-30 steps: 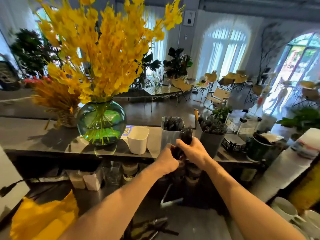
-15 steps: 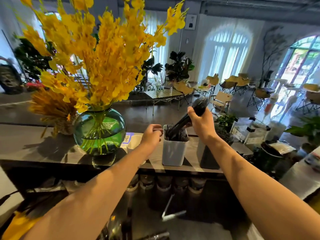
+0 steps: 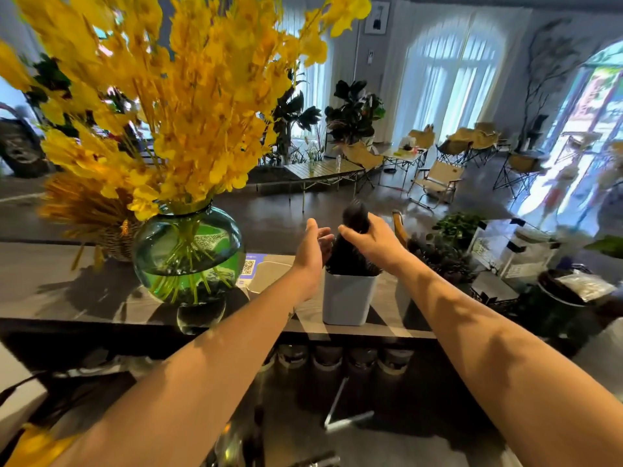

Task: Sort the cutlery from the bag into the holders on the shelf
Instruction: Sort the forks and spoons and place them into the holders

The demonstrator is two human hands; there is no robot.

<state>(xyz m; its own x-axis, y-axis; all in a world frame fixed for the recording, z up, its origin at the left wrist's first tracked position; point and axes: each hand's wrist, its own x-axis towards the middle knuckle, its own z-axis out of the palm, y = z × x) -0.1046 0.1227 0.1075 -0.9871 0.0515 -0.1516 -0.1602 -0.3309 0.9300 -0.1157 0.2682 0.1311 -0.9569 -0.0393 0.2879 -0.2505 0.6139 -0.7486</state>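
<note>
I am looking at both hands up by the shelf [image 3: 84, 291]. The right hand [image 3: 374, 242] is gripping the top of a bunch of black cutlery [image 3: 349, 261]. The bunch is standing almost straight up, and its bottom ends are sitting inside the white holder [image 3: 349, 299]. So the holder is right under the hands, and the right hand is the one on the job. The left hand [image 3: 312, 251] is waiting just beside the bunch with its fingers wide and flat. I cannot tell if it is touching the bunch.

Half a second ago the bunch was leaning up to the right, and the left hand was curling down by the holder's rim. Now the bunch is standing taller and the left hand is lifting up beside it. I think the bunch is going to drop straight down next.
</note>
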